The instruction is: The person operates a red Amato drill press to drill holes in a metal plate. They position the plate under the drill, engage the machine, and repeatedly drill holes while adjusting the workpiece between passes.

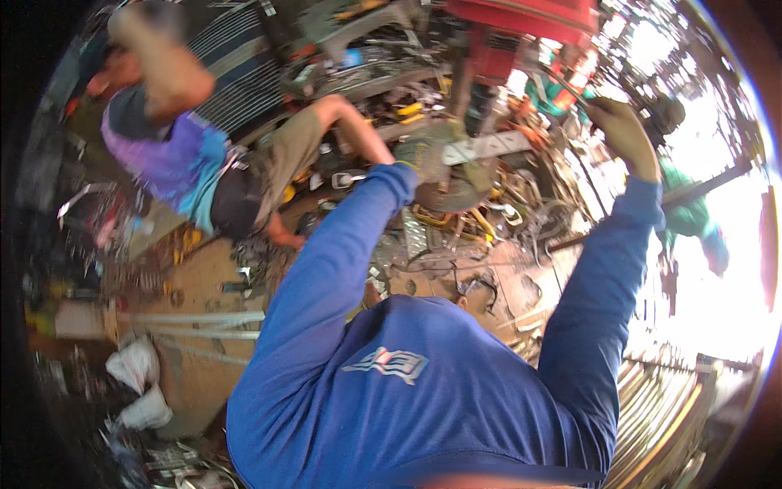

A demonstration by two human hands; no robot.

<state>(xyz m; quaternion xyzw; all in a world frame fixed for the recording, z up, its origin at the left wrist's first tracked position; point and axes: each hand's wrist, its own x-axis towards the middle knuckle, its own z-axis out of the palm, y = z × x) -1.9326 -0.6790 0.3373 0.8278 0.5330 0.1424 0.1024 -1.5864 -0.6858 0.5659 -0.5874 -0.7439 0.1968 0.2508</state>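
Observation:
My left hand (419,159), in a dark grey glove with a yellowish cuff, is closed at the near end of a pale flat metal bar (493,147) with holes in it. The bar lies across a rounded brown metal block (456,186). At the upper right my bare right hand (623,134) is raised well apart from the bar. Its fingers are wrapped round a thin rod-like handle (564,83) that points up and left. Blur hides what the far end of this handle looks like.
Metal scraps and tools (497,216) lie heaped around the block. A person in a purple and blue shirt (175,167) crouches at left, one arm raised. A person in green (688,204) is at right. A red cabinet (529,20) stands behind; white bags (138,367) lie lower left.

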